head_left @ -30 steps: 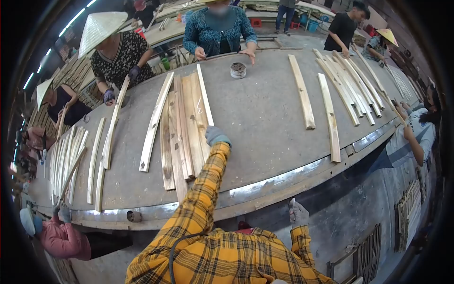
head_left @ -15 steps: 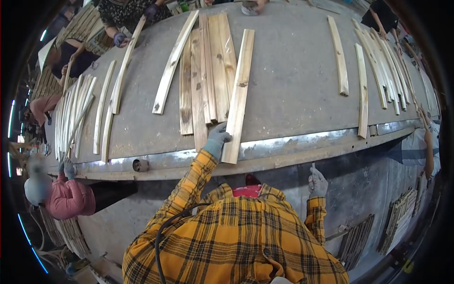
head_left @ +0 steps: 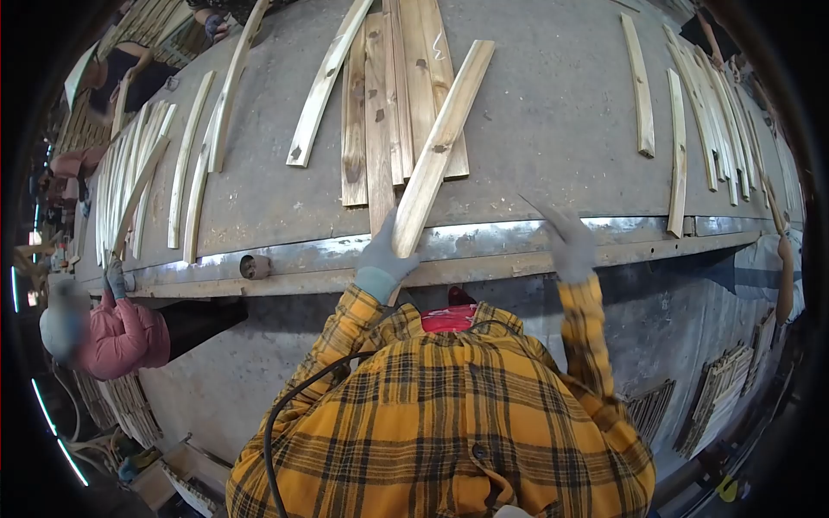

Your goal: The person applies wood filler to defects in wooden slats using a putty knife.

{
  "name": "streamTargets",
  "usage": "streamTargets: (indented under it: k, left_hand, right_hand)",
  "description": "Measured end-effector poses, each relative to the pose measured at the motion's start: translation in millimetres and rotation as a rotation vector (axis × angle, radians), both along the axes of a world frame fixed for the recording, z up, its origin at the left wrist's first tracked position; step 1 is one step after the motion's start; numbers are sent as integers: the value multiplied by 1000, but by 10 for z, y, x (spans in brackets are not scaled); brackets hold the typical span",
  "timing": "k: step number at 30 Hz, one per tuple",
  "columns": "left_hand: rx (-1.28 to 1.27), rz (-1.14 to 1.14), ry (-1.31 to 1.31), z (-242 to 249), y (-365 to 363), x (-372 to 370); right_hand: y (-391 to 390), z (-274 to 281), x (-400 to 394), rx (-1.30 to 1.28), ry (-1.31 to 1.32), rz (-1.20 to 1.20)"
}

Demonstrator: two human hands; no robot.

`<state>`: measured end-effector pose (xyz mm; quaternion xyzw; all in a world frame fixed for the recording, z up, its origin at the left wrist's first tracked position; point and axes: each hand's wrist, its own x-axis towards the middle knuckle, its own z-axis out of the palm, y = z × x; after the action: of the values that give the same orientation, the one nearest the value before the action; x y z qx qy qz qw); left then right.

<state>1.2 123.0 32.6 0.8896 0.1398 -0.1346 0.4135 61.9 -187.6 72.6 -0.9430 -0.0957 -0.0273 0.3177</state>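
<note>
My left hand [head_left: 382, 259], in a grey glove, grips the near end of a pale wooden slat [head_left: 443, 142] with a dark knot. The slat slants up and to the right, overlapping other brownish slats [head_left: 376, 112] that lie side by side on the table. My right hand [head_left: 572, 252], also gloved and smeared by motion, is closed around a thin, dark, pointed tool [head_left: 540, 209] that looks like a blade. It is over the table's metal-faced front edge, right of the slat, with the tool pointing up and left.
More slats lie on the grey table [head_left: 553, 112], at left [head_left: 142, 186] and right [head_left: 712, 121]. A small round cup [head_left: 256, 267] sits at the front edge. A person in pink [head_left: 129, 337] stands at left; another person [head_left: 760, 276] is at right. Others work across the table.
My right hand has risen from beside my body to the table edge with the tool. The slat in my left hand has tilted further right, its near end closer to me.
</note>
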Motion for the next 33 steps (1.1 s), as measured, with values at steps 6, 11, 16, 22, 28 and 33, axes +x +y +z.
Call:
streamTargets:
  k: [6,11,16,22,28,33]
  left_hand:
    - [203,-47,-42,72,68,-155]
    - [156,-69,-112,-40,148,-212]
    - [-1382,221,371,167,314,-195]
    - [-1772,211,418,-24,382,-240]
    - [-1728,127,385,-97,355,-237]
    - [-1821,75,485,-20,219,-131]
  right_hand:
    - [928,-417,803,-183,-125,204]
    - [1090,-318,612,-232,261,305]
    - [658,-239,276,154,175,259]
    - [-140,223,-120,-244,823,52]
    - [-688,-657,-771,257,1101,-440]
    - [-440,-369,-873,69,786,-326]
